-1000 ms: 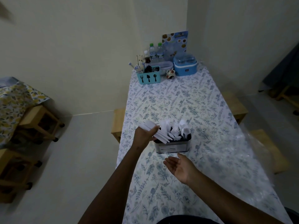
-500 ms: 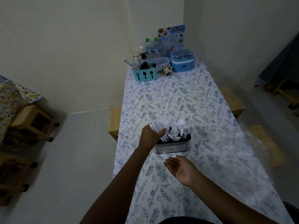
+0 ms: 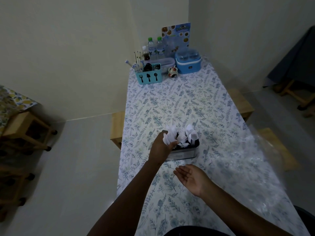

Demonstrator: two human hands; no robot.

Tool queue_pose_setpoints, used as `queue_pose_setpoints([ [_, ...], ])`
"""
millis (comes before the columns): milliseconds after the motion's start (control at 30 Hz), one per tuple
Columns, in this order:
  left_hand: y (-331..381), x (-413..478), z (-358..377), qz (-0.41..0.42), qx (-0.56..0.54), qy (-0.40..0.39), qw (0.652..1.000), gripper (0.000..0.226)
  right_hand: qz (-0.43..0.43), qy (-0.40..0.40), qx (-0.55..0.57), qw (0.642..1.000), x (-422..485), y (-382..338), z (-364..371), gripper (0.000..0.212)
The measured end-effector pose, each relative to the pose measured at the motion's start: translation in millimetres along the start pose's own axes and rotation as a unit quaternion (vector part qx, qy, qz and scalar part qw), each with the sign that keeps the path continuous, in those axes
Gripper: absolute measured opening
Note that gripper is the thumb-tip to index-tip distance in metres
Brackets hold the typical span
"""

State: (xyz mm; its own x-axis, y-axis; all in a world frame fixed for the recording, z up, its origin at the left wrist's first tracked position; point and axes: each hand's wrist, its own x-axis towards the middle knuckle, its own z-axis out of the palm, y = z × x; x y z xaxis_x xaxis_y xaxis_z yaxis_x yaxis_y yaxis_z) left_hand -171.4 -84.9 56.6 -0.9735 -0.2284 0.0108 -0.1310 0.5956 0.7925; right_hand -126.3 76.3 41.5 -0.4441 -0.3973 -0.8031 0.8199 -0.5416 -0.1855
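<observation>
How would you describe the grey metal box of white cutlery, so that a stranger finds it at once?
Find the long table with the floral cloth. Near its close end, where the left hand grips white cutlery, stands the grey metal box. Unlike the teal caddy at the far end, it is metal and bears no black cutlery symbols.

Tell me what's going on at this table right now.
A person at a floral-covered table seems to be loading white plastic cutlery into a metal holder. The left hand grips a bundle of it at the holder's left end, beside more white pieces standing inside. The right hand hovers open, palm up, holding nothing. A clear plastic bag lies to the right.
</observation>
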Motion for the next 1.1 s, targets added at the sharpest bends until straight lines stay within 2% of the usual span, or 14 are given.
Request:
queue_pose_setpoints([
  [167, 3.3, -7.7, -5.6, 0.027, -0.008, 0.018, 0.999, 0.046, -0.008, -0.001, -0.012, 1.000, -2.9, 2.5, 0.0, 0.028],
  [333, 0.0, -22.9, -7.8, 0.048, -0.007, 0.051, 0.998, 0.044, -0.023, 0.000, -0.043, 0.999, -7.6, 4.7, -1.4, 0.029],
  [600, 7.0, -78.0, -1.6, 0.098, 0.016, 0.120, 0.988, 0.038, -0.146, 0.033, -0.158, 0.976, -20.9, 6.8, -14.8, 0.026],
  [700, 2.4, -97.1, 7.0, 0.100, 0.024, 0.084, 0.991, 0.029, -0.170, 0.040, -0.168, 0.970, -30.0, 8.6, -26.1, 0.026],
  [833, -8.8, -107.5, 22.3, 0.153, 0.029, -0.022, 0.988, 0.018, -0.209, 0.080, -0.205, 0.953, -43.7, 15.7, -42.1, 0.019],
  [967, -12.5, -107.9, 44.6, 0.192, 0.035, -0.113, 0.974, 0.016, -0.264, 0.134, -0.279, 0.914, -53.3, 21.7, -68.8, 0.013],
  [1100, -7.6, -106.0, 74.3, 0.199, 0.037, -0.182, 0.962, 0.018, -0.330, 0.207, -0.471, 0.791, -63.0, 20.1, -106.8, 0.008],
])
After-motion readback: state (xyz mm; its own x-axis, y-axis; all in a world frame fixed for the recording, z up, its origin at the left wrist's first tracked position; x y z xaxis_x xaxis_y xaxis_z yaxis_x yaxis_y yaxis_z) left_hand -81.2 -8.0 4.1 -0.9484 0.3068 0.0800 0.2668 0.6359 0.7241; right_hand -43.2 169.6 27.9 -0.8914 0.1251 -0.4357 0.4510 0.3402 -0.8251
